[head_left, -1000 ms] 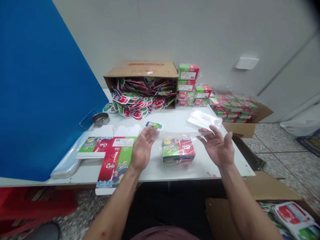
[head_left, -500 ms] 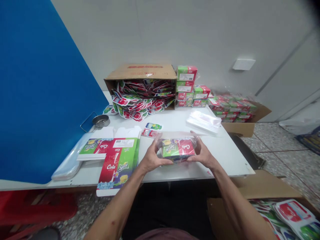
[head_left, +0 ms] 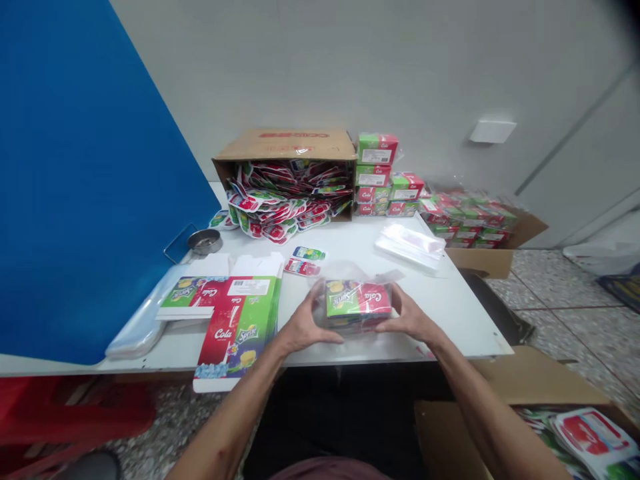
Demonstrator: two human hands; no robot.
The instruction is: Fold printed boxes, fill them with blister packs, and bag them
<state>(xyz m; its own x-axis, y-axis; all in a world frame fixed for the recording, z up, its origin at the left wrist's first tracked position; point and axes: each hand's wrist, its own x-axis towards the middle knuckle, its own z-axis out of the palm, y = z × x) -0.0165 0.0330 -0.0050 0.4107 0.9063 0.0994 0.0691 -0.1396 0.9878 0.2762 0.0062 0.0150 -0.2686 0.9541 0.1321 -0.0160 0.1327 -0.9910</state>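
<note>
A small green and red carton (head_left: 358,298) printed Sprite and Cola lies inside a clear plastic bag (head_left: 340,270) at the front of the table. My left hand (head_left: 306,325) grips its left end, thumb along the near side. At the other end my right hand (head_left: 411,315) holds it the same way. The bag's loose film stands up behind the carton. Just beyond are two bottle-shaped pieces, one green (head_left: 309,253) and one red (head_left: 302,267). Flat unfolded cartons (head_left: 235,327) are stacked left of my left hand.
A brown cardboard box (head_left: 295,143) spills bottle-shaped pieces at the back. Packed cartons (head_left: 374,175) stand stacked beside it. Clear bags lie at right (head_left: 410,247) and left (head_left: 140,333). A metal dish (head_left: 204,241) sits near the blue panel. Another open box (head_left: 545,380) is below right.
The bag's film behind the carton has crumpled, and my right fingers have come down from its top edge to the carton's end. The view has shifted slightly.
</note>
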